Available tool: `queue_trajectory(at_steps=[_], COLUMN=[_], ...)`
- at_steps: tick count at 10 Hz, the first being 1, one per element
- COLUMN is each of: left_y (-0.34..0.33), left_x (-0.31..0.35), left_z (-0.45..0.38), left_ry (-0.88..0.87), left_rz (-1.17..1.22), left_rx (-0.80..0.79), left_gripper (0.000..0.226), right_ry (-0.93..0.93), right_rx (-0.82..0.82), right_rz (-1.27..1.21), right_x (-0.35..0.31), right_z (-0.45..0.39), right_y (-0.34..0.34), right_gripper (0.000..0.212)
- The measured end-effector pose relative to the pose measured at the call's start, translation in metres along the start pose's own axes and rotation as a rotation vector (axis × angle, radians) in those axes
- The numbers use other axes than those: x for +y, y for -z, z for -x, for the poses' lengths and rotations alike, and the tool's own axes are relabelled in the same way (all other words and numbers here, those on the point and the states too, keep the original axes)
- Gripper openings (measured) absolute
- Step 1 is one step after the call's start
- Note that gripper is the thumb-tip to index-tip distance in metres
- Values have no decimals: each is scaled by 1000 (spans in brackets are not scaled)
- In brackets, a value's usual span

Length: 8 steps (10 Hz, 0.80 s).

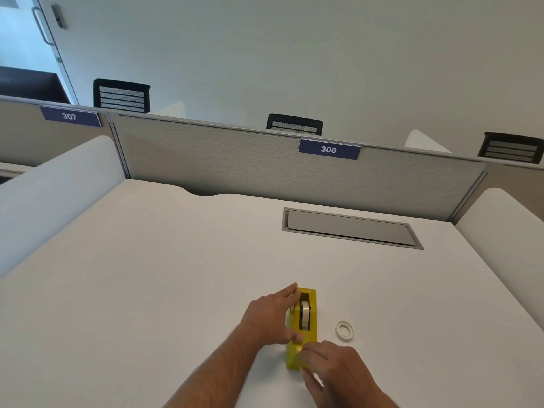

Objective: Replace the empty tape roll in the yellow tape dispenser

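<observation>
The yellow tape dispenser (312,319) stands on the white desk (147,290), lengthwise away from me. A pale tape roll (305,315) sits upright in its slot. My left hand (272,315) lies flat against the dispenser's left side, fingers stretched along it. At the dispenser's near end my right hand (332,366) has its fingertips pinched at the cutter; whether they hold tape is too small to tell. A thin white ring, a tape core (344,330), lies flat on the desk just right of the dispenser.
A grey cable hatch (350,228) is set into the desk at the back right. A fabric partition (235,160) labelled 306 closes the far edge, with white side panels left (59,195) and right (506,231). Black chair backs show behind it.
</observation>
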State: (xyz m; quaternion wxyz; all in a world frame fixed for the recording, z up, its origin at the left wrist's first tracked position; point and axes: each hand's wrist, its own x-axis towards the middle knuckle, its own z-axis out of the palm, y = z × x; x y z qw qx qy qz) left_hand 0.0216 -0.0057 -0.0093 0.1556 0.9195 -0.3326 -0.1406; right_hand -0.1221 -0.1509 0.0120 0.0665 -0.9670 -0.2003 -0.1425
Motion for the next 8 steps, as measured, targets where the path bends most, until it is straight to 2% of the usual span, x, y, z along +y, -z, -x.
queue_trajectory(at_steps=[1, 5, 6, 7, 8], left_y=[0, -1, -3, -4, -1], left_x=[0, 1, -1, -3, -4], left_z=[0, -1, 1, 5, 5], left_ry=[4, 29, 20, -1, 15], left_rz=[9, 44, 100, 203, 231], left_rx=[-1, -19, -17, 26, 137], left_gripper=[103, 103, 102, 92, 81], right_ry=[-17, -58, -101, -144, -170], right_rx=[16, 12, 58, 289, 466], right_rz=[-22, -93, -194, -305, -450], right_x=[0, 10, 11, 17, 21], right_z=[2, 11, 8, -8, -18], right_y=[2, 8, 14, 45, 74], right_gripper=[25, 26, 27, 26, 23])
